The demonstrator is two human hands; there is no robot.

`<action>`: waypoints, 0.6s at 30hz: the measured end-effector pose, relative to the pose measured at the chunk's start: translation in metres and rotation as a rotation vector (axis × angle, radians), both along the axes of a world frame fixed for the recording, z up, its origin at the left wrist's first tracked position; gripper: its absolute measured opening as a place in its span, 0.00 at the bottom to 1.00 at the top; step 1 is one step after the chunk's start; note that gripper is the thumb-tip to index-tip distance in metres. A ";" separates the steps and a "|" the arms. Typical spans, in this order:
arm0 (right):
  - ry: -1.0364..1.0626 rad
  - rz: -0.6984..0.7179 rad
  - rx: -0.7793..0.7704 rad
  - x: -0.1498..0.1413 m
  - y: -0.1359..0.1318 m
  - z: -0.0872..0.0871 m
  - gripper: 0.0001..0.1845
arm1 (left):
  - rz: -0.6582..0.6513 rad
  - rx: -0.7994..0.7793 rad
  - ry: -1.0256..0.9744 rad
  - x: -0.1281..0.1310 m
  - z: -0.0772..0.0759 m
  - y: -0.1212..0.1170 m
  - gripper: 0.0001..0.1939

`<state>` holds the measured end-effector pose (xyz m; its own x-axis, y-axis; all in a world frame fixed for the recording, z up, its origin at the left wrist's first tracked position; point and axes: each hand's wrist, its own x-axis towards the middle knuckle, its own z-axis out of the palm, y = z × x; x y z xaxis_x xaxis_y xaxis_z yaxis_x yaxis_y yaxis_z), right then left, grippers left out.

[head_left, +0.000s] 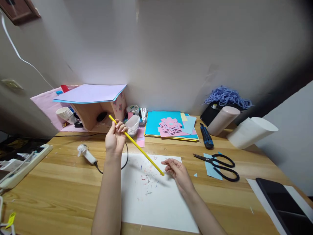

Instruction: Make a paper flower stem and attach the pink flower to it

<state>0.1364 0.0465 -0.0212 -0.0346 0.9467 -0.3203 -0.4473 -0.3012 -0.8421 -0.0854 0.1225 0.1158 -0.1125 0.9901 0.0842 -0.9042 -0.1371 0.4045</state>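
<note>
A long thin yellow stick (139, 148) slants from upper left to lower right over a white sheet of paper (156, 199) marked with small coloured scribbles. My left hand (114, 137) is closed round the stick near its upper end and holds it above the wooden table. My right hand (177, 169) rests on the sheet's right part, and its fingertips pinch the stick's lower tip.
A glue gun (86, 153) with a black cord lies left of the sheet. Black scissors (220, 163) lie on a blue scrap to the right, by a blue utility knife (206, 136). Coloured paper with pink cut-outs (171, 125), a cardboard box, cups and paper rolls line the wall.
</note>
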 end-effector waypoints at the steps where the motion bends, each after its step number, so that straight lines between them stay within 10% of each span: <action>1: 0.004 -0.026 -0.008 0.002 0.002 -0.001 0.18 | 0.003 -0.004 0.000 0.000 0.000 0.000 0.16; 11: -0.198 -0.347 0.090 0.019 0.008 -0.009 0.13 | -0.037 -0.094 -0.012 0.010 -0.012 0.009 0.15; 18: -0.520 -0.042 0.436 -0.004 0.040 0.033 0.20 | -0.168 -0.124 -0.052 0.009 -0.010 0.003 0.19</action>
